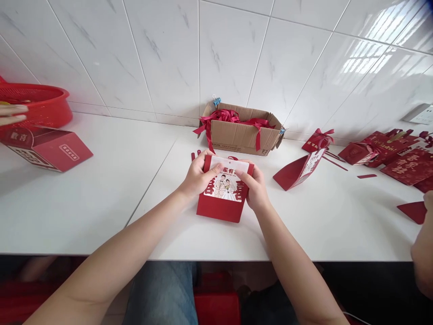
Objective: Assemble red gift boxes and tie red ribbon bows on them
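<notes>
Between my two hands is a red wedding gift box (pixel 219 208) with a white front panel showing a cartoon bride and groom and red characters. My left hand (pixel 199 177) grips its upper left edge, thumb pressed on the panel. On the upper right edge, my right hand (pixel 254 184) holds it the same way. The fingers behind the box are hidden. Just beyond it stands a cardboard box (pixel 237 137) filled with dark red ribbons (pixel 225 115), some hanging over its front. A bit of red ribbon shows behind the gift box's top edge.
A folded red box (pixel 294 174) stands to the right, with ribbon-tied gift boxes (pixel 358 152) farther along. At left are an open red box (pixel 57 149), a red plastic basket (pixel 50 108) and another person's hand (pixel 13 114). Another person's hand (pixel 424 243) is at the right edge.
</notes>
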Available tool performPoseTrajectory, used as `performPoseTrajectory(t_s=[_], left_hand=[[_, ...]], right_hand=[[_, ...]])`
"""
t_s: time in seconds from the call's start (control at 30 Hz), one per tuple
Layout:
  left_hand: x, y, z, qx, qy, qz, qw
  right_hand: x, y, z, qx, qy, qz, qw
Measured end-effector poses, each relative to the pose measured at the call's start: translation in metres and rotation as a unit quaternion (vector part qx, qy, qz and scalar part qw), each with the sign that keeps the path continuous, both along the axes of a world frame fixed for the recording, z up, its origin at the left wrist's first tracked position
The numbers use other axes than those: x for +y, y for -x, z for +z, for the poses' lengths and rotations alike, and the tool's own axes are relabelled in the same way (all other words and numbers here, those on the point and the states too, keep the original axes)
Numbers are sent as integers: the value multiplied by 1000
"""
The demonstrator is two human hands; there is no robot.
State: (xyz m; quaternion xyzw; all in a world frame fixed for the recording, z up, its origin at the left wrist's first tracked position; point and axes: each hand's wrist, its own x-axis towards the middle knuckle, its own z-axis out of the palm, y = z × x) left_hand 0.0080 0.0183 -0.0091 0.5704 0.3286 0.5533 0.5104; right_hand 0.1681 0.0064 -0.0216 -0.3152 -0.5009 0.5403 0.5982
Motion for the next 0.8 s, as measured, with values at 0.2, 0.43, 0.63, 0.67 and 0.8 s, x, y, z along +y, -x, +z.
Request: performPoseTrajectory(t_s=[0.2,0.43,0.63,0.67,0.8], left_hand=[[4,-3,-2,-25,12,0,1000],[5,-2,1,-42,30,-12,999],[43,33,-10,-14,-8,222,975],[50,40,-15,27,10,293,956],[64,56,-34,227,79,339,909]], right_hand=[[-4,6,2,-19,44,-48,998],[-1,5,2,22,61,-12,998],[25,-34,1,146,131,-36,980],[29,-42,-1,172,125,-35,976],[41,-64,-11,223,99,-45,969]])
